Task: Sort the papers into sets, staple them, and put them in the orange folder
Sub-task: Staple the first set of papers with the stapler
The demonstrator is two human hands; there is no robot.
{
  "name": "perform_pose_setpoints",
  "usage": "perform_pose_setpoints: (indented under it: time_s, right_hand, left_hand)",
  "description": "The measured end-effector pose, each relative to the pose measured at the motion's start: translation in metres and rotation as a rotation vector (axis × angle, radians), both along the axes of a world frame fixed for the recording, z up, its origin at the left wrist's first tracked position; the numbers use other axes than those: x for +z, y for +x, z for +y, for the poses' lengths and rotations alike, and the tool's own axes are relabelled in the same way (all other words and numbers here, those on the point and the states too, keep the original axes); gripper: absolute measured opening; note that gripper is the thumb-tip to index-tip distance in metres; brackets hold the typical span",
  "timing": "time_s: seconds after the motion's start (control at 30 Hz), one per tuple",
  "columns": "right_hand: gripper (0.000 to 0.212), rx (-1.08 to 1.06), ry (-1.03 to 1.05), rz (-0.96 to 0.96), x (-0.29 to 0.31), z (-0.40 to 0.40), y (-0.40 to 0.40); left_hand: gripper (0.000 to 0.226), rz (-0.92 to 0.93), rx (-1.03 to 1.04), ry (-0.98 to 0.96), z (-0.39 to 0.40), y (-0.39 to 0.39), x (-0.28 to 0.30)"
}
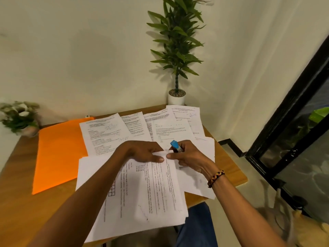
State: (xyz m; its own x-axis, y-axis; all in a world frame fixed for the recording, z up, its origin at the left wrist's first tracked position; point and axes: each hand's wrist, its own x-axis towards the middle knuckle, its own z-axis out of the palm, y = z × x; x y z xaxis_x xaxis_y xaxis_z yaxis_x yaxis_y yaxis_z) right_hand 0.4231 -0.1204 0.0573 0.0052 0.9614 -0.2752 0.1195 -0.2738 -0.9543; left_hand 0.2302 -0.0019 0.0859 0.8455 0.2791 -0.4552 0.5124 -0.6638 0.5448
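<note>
A paper set at the table's six o'clock is pinched by the left hand while a blue stapler, gripped by the right hand, is judged mid-stapling; squeezing, then filing in the orange folder at nine o'clock, is required.

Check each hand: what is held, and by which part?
Left hand pinches the top corner of the paper stack. Right hand grips the blue stapler around its body, at that same corner.

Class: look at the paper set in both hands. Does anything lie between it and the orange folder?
Nothing visible blocks the way. The paper set lies just right of the orange folder, whose top is bare. The folder looks closed.
</note>
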Motion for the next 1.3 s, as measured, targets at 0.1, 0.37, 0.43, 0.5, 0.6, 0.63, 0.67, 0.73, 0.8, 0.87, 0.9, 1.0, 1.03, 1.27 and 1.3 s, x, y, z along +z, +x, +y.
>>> perform_pose_setpoints:
  time_s: [0.1, 0.37, 0.43, 0.5, 0.6, 0.63, 0.67, 0.73, 0.8, 0.87, 0.9, 1.0, 1.03, 1.27, 1.3]
  right_hand:
    - [0.015, 0.008, -0.003, 0.026, -0.013, 0.015, -0.020]
    - [0.039, -0.023, 0.022, 0.080, -0.036, 0.045, -0.071]
    - [0.040, -0.061, 0.016, 0.084, -0.040, 0.050, -0.079]
    - [0.039, -0.088, 0.012, 0.074, -0.044, 0.054, -0.085]
    - [0.039, -0.073, 0.014, 0.018, -0.048, 0.056, -0.091]
    - [0.040, -0.054, 0.021, -0.005, -0.049, 0.057, -0.093]
    - [0.040, -0.028, 0.028, -0.040, -0.049, 0.057, -0.095]
    - [0.038, 0.052, 0.071, -0.150, -0.045, 0.056, -0.098]
    - [0.044, 0.165, 0.109, -0.304, -0.040, 0.056, -0.099]
    - [0.052, 0.261, 0.094, -0.418, -0.035, 0.057, -0.095]
    - [0.052, 0.297, 0.092, -0.451, -0.032, 0.057, -0.093]
    - [0.050, 0.380, 0.132, -0.570, -0.024, 0.055, -0.086]
    - [0.048, 0.407, 0.161, -0.601, -0.022, 0.055, -0.086]
    - [0.045, 0.504, 0.264, -0.675, -0.015, 0.049, -0.091]
    - [0.046, 0.511, 0.261, -0.680, -0.014, 0.049, -0.091]
  left_hand:
    - [0.011, 0.052, 0.024, -0.009, 0.007, -0.023, -0.002]
    - [0.025, 0.024, 0.209, 0.194, 0.015, -0.069, -0.024]
    - [0.015, -0.125, 0.311, 0.213, 0.014, -0.081, -0.034]
    - [0.013, -0.243, 0.397, 0.236, 0.012, -0.090, -0.045]
    - [0.012, -0.283, 0.472, 0.275, 0.006, -0.097, -0.053]
    - [0.013, -0.280, 0.485, 0.283, 0.006, -0.100, -0.054]
    - [0.015, -0.268, 0.493, 0.295, 0.006, -0.102, -0.053]
    - [0.019, -0.241, 0.498, 0.319, 0.006, -0.105, -0.049]
    - [0.021, -0.219, 0.498, 0.359, 0.007, -0.106, -0.043]
    - [0.021, -0.198, 0.463, 0.436, 0.008, -0.107, -0.037]
    - [0.020, -0.189, 0.427, 0.476, 0.007, -0.108, -0.034]
    - [0.018, -0.166, 0.320, 0.541, 0.003, -0.109, -0.024]
    - [0.018, -0.161, 0.294, 0.555, 0.001, -0.108, -0.023]
    - [0.018, -0.162, 0.177, 0.646, -0.012, -0.101, -0.021]
    - [0.018, -0.171, 0.165, 0.658, -0.013, -0.100, -0.020]
